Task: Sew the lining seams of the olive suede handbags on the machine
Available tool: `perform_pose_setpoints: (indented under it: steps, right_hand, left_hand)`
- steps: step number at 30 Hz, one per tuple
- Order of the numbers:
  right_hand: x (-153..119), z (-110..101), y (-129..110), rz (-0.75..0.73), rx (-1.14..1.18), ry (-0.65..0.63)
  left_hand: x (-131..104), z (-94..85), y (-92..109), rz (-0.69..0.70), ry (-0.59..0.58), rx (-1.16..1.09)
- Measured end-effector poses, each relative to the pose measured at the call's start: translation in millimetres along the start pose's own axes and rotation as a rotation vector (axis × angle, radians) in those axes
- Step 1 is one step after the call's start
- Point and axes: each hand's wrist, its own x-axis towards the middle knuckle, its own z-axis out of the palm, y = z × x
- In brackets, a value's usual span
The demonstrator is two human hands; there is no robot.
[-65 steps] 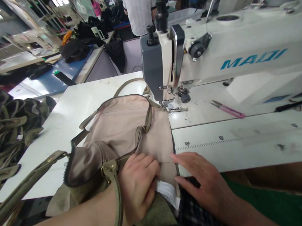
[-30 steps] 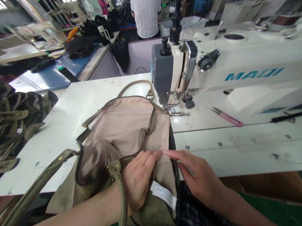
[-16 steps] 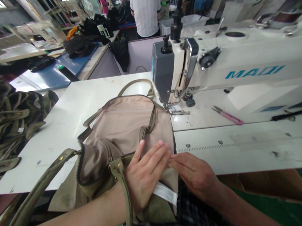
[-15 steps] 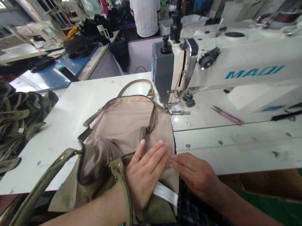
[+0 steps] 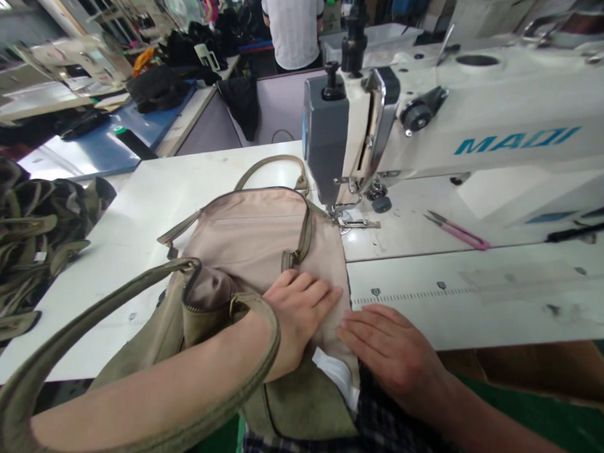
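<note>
An olive bag with a beige lining [image 5: 252, 235] lies spread on the sewing table, its far right edge under the presser foot [image 5: 339, 218] of the sewing machine [image 5: 477, 112]. My left hand [image 5: 303, 310] reaches through the bag's handle [image 5: 274, 338], its fingers bent and pressed together on the lining. At the right edge of the lining, my right hand [image 5: 390, 346] has its fingers closed on the cloth, the thumb hidden beneath. A white label [image 5: 336, 372] shows between my two hands. An open zipper [image 5: 307, 236] runs around the bag's mouth.
Pink-handled thread snips [image 5: 460, 231] lie on the table right of the needle. More olive bags [image 5: 27, 245] are heaped at the left. Beyond the table are a thread cone [image 5: 134, 141], another sewing machine [image 5: 82, 59] and a person in a white shirt [image 5: 294, 26].
My left hand's fingers have gone from flat to bent, drawing the bag's near part inward. The handle has swung up around my left forearm. My right hand stays near the edge.
</note>
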Motion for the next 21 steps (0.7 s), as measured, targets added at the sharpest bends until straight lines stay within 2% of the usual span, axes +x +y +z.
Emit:
perform_pose_setpoints:
  steps: [6,14,18,21]
  right_hand:
    - [4,-3,-5,0.013,-0.026,-0.048]
    - [-9,-1,-5,0.009,-0.010,-0.050]
    - [-11,-6,-12,0.084,0.069,-0.132]
    - [-10,-5,-12,0.051,0.039,-0.111]
  left_hand:
    - [-8,13.7,0,-0.031,0.102,-0.037]
    - [-8,14.1,0,-0.041,0.065,-0.041]
    - [-9,18.0,-5,0.021,0.080,-0.096]
    - [-9,19.6,-9,0.053,0.081,-0.109]
